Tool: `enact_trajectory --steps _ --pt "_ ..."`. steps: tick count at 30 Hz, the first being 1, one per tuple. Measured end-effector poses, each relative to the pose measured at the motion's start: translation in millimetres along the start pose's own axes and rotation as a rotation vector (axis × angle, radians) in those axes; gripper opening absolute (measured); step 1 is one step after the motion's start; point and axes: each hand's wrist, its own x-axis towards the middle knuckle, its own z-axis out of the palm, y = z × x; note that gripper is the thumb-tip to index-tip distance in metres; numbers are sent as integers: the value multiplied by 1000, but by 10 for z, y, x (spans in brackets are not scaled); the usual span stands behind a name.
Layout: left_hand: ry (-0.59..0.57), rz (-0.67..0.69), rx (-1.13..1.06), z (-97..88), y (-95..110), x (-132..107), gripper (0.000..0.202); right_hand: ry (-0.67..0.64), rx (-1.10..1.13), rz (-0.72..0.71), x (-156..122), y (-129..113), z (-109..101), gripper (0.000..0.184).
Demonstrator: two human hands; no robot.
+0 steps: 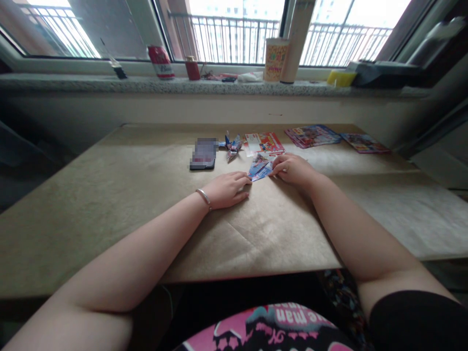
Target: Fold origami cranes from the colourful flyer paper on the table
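Observation:
A folded piece of colourful printed paper (260,168) lies on the brown-paper-covered table (127,195). My left hand (226,189), with a bracelet at the wrist, rests on the table with its fingers together, fingertips pressing the paper's left tip. My right hand (292,168) is curled, pinching the paper's right edge. A finished folded paper figure (232,147) stands just behind.
A dark phone (203,154) lies left of the figure. Printed sheets (263,142), a stack of them (312,135) and another sheet (363,143) lie along the far right. On the windowsill stand a red can (160,61), a paper cup (275,59) and small clutter.

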Motion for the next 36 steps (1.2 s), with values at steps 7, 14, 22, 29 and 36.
enact_trajectory --steps 7,14,22,29,36 --pt "34 25 -20 28 -29 2 34 61 77 19 -87 330 77 22" --pt "37 26 -22 41 -47 -6 33 38 131 142 -168 472 18 26" --pt "86 -11 -120 69 -57 -29 26 143 52 228 -225 366 -38 23" --pt "134 -162 -109 92 -46 -23 24 117 19 7 -80 -123 -14 40" --pt "164 -185 -130 96 -35 -11 28 43 -229 -124 67 -483 46 23"
